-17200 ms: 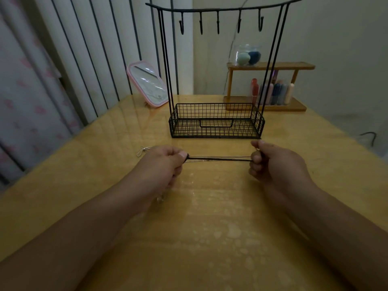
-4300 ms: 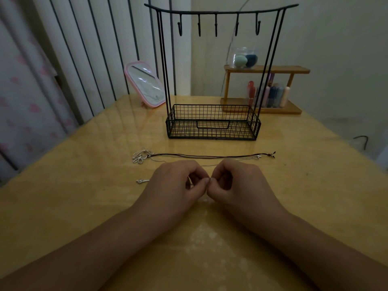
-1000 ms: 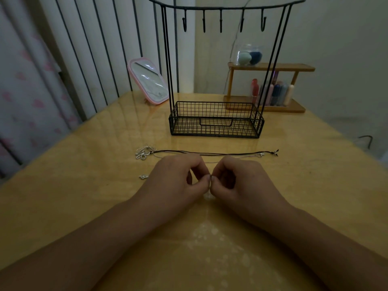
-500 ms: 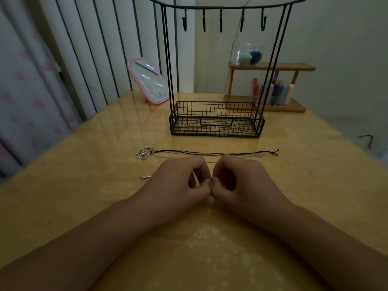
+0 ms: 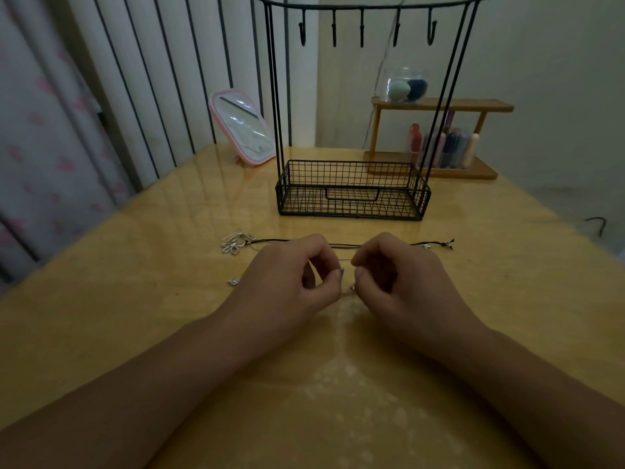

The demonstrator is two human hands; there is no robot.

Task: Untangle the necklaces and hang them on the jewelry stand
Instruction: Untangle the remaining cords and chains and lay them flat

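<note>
My left hand (image 5: 287,282) and my right hand (image 5: 402,282) meet at the table's middle, fingertips pinched on a thin silver necklace clasp (image 5: 351,288). A small silver pendant (image 5: 232,282) of that chain lies left of my left hand. Beyond the hands a black cord necklace (image 5: 345,245) lies stretched out straight, with a silver pendant cluster (image 5: 235,242) at its left end and small ends at the right. The black wire jewelry stand (image 5: 351,198) stands behind it; its hooks (image 5: 362,28) hang bare.
A pink-framed mirror (image 5: 241,126) leans at the back left. A wooden shelf (image 5: 439,140) with bottles and a glass jar sits at the back right. The yellow glossy table (image 5: 135,299) ends at a curtain on the left.
Seventeen seconds ago both hands held the black cord taut; it now lies on the table. Over the last second the hands stay pinched together, with fingers shifting slightly.
</note>
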